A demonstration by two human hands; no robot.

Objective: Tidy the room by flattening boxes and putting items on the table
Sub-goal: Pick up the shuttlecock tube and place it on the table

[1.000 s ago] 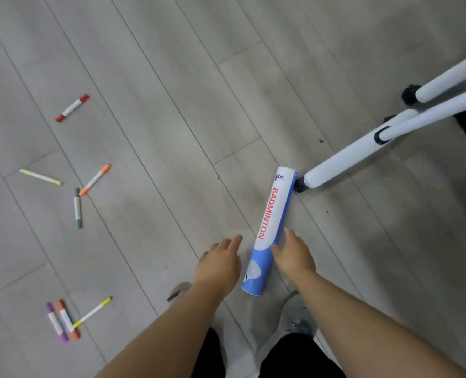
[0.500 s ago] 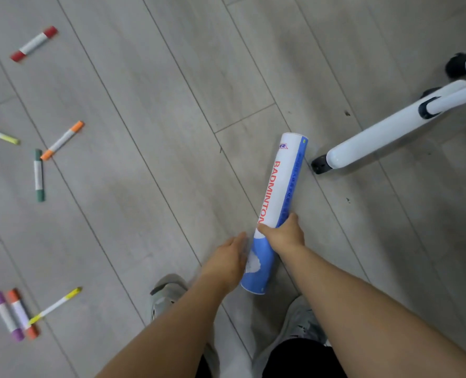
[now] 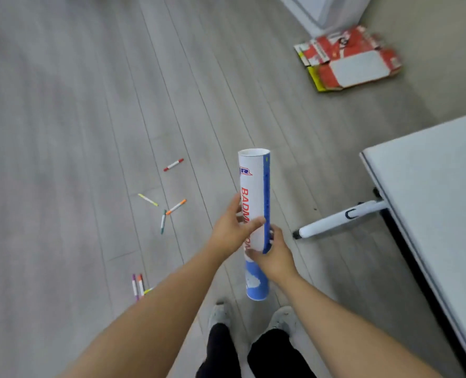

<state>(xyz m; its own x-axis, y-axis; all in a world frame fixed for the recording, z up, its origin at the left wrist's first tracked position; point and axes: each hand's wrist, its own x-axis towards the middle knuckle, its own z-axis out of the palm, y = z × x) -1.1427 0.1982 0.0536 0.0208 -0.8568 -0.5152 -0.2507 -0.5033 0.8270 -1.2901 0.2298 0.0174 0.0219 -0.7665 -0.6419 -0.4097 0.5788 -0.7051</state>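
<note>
One tube [image 3: 253,181]. Seven markers [image 3: 173,165] on the floor [image 3: 63,132]: one red, two yellow, two orange, one green, one purple. At least two flattened boxes [image 3: 357,66], stacked. One worktop [image 3: 439,186]. Two hands: left hand [image 3: 232,236], right hand [image 3: 275,257]. Two shoes [image 3: 219,313].

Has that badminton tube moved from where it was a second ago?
Yes. The badminton tube lay on the floor against the foot of the white table leg; now the left hand and right hand hold it lifted, clear of that leg.
</note>
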